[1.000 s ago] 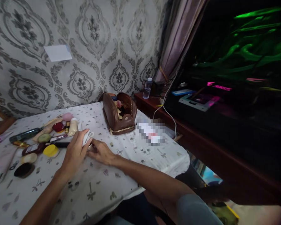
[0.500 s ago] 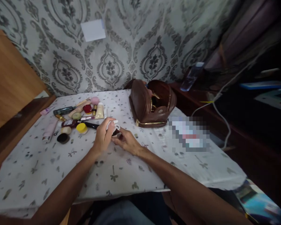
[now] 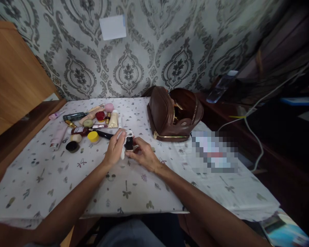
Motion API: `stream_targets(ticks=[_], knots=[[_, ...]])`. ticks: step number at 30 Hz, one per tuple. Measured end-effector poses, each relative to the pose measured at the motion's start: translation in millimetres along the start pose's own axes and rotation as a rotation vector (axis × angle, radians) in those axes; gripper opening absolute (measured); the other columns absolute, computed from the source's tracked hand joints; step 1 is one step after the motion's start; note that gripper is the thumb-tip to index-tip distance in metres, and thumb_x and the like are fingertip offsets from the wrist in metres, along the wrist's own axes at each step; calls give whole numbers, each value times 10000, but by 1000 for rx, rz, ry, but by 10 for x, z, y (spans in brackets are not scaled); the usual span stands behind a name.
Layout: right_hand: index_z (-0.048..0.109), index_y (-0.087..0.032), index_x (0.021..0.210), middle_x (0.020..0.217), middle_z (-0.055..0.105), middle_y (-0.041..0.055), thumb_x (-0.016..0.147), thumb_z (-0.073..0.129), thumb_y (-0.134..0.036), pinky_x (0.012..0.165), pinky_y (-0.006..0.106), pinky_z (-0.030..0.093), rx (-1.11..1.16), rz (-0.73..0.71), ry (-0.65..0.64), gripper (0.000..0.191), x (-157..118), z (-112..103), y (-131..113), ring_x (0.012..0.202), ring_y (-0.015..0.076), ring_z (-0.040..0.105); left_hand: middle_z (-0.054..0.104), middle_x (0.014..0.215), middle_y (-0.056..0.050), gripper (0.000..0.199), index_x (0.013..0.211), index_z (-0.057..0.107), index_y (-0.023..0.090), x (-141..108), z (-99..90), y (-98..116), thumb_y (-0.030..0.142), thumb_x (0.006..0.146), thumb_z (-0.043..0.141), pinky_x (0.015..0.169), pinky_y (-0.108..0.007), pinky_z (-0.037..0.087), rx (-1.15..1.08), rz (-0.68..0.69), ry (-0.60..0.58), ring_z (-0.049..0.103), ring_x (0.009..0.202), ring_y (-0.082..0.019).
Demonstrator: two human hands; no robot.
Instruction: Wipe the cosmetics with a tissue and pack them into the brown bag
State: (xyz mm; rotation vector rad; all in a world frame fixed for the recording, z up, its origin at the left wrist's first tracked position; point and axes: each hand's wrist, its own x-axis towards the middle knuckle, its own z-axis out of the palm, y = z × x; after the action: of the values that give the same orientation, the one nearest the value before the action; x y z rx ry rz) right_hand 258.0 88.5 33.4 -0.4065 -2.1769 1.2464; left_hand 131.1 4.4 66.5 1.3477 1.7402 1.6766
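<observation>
We see a wall papered in grey and silver damask [image 3: 179, 67] behind a table spread with a white cloth printed with small leaves [image 3: 74, 185]. Its far edge meets the wall; its near edge runs just above the person's lap, with a wide stretch of bare print between that edge and the hands. To our right of the hands, well inside the cloth's right edge, stands an open brown leather bag with a gold zip [image 3: 159, 109]. We find the left hand [image 3: 114, 149] closed around a crumpled white wipe [image 3: 123, 153], while the right hand [image 3: 144, 154] pinches a small black case [image 3: 129, 142] between thumb and fingers. The case sits between the two hands, against the wipe. Left of them lie a long black tube [image 3: 103, 134] and a squat yellow-lidded jar [image 3: 93, 137].
</observation>
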Motion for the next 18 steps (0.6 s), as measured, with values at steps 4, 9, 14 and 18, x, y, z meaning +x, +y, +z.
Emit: stream_targets(ticks=[4, 9, 14, 18], knots=[[600, -164, 1038, 965, 638, 56, 805, 707, -379, 741, 298, 492, -24, 63, 5, 334, 2, -19, 5, 848, 176, 583, 586, 786, 11, 280, 846, 559, 204, -7, 28, -152, 401, 965, 399, 745, -261, 430, 68, 1, -79, 543, 767, -159], [557, -160, 1085, 936, 652, 46, 859, 633, -428, 750, 307, 468, 19, 65, -68, 359, 15, -62, 1, 822, 178, 581, 664, 959, -26, 222, 982, 599, 207, 8, 15, -224, 356, 935, 441, 884, -310, 454, 128, 23, -24, 603, 933, -192], [502, -186, 989, 702, 504, -38, 899, 534, -485, 604, 255, 371, 7, 82, -119, 314, 1, -98, -66, 640, 133, 465, 651, 1148, -60, 346, 1122, 608, 213, 2, -66, -138, 425, 971, 381, 1008, -342, 414, 81, 75, 62, 579, 1105, -211], [448, -209, 860, 641, 387, -68, 852, 568, -481, 547, 236, 298, 7, 109, -117, 297, 2, -126, -109, 592, 112, 386, 623, 1235, -66, 454, 1236, 576, 218, -4, -108, -53, 522, 903, 523, 1035, -351, 396, 60, 120, -62, 557, 1160, -235]])
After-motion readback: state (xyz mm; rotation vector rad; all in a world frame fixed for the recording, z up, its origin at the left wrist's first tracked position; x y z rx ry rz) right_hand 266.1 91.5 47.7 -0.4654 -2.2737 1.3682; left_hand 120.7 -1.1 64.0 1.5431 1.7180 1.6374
